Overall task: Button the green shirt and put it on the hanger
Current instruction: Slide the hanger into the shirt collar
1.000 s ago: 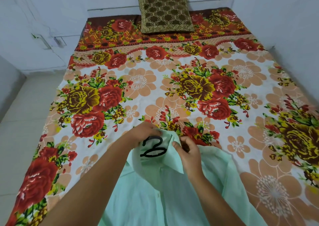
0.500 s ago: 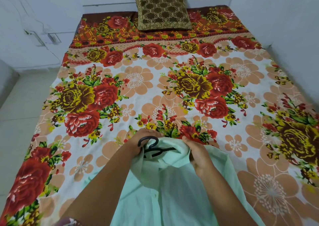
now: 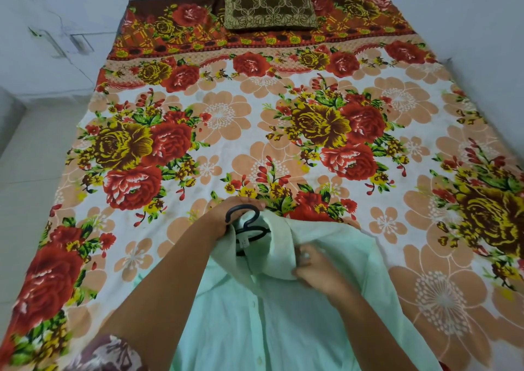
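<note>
The left hand [image 3: 226, 217] has its grip closed around the black plastic hanger [image 3: 246, 224] hook at the pale green button-front shirt [image 3: 255, 308] neck. At four o'clock from it, the right hand [image 3: 319, 268] grip pinches the collar, over the flowered bed sheet [image 3: 255, 132]

Bed [image 3: 283, 132]: standing against pale walls and wearing a floral sheet [image 3: 221, 115] of red and yellow roses with peach blossoms on white, a dark red-brown patterned band running across its far end. Cushion [image 3: 268, 0]: olive-brown with a gold lattice pattern, lying on that far band at the middle. Green shirt [image 3: 326, 322]: pale mint, lying spread on the near end of the sheet, collar pointing toward the cushion.
</note>
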